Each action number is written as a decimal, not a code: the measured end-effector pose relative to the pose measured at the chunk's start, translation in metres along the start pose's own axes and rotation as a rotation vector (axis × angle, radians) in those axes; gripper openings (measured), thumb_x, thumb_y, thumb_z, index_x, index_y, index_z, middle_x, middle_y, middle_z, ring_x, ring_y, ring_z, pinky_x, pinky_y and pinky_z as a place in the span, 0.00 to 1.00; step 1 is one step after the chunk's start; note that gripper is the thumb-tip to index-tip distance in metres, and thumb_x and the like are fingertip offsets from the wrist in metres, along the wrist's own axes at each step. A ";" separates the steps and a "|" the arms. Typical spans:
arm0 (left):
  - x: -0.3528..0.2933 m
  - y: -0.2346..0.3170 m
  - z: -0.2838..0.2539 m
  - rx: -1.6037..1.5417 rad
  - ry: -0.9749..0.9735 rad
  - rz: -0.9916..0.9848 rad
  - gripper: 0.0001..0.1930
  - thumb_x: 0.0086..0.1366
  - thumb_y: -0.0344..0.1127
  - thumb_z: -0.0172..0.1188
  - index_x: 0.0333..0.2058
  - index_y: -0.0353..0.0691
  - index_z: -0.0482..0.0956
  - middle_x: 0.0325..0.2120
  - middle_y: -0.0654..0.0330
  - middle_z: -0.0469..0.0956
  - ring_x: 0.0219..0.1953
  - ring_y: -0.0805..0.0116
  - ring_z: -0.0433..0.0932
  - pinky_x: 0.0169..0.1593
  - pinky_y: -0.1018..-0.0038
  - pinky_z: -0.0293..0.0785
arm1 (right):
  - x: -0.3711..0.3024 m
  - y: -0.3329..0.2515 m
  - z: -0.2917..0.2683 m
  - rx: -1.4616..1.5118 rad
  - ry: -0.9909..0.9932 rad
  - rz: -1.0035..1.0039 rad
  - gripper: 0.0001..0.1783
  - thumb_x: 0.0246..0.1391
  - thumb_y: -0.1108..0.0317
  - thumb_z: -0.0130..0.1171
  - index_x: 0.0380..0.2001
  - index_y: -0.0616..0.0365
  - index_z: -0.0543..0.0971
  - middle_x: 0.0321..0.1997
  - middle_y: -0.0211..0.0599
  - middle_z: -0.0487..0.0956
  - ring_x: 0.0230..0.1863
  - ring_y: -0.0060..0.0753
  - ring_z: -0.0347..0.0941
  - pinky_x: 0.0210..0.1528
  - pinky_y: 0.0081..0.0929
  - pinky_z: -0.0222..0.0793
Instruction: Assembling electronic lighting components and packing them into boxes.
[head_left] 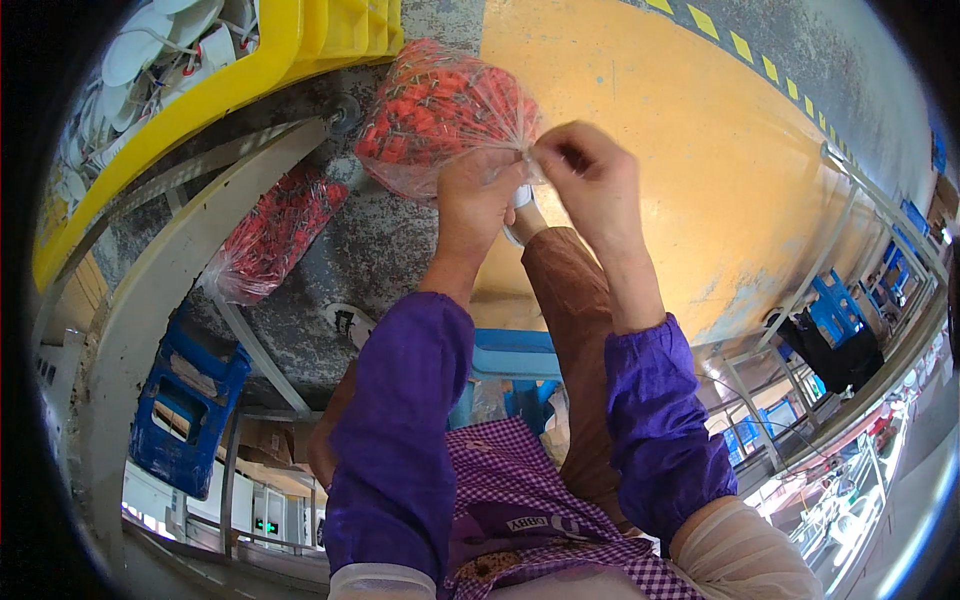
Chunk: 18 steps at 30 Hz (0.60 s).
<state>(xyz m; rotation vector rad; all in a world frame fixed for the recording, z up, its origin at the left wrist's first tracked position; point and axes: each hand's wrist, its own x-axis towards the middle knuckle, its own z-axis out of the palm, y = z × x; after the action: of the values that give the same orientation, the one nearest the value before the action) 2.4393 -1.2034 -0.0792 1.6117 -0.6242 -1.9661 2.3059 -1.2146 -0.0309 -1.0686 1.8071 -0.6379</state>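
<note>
A clear plastic bag full of small red parts with metal pins hangs in front of me, above the floor. Its mouth is gathered into a twisted neck. My left hand is closed round the plastic just under that neck, with some fingers hidden behind the bag. From the other side my right hand pinches the gathered neck between thumb and curled fingers. Whether a tie is there cannot be made out. Left of my left forearm, a second bag of the same red parts lies on the floor.
A yellow crate with white round pieces and cables stands at upper left, above a curved pale metal frame. Blue plastic stools are at left and beneath me. Metal racks line the right.
</note>
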 end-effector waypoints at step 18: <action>-0.003 -0.007 0.002 0.271 0.181 0.339 0.05 0.55 0.23 0.62 0.32 0.31 0.81 0.26 0.52 0.81 0.27 0.66 0.81 0.31 0.70 0.76 | -0.005 0.015 0.011 -0.260 0.008 -0.207 0.05 0.51 0.72 0.58 0.31 0.60 0.79 0.30 0.51 0.78 0.33 0.54 0.76 0.35 0.41 0.72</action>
<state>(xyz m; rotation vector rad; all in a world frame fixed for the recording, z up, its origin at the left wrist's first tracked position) 2.4369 -1.1959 -0.0815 1.6856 -1.0487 -1.5225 2.3105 -1.2027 -0.0453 -1.4436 1.8356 -0.5381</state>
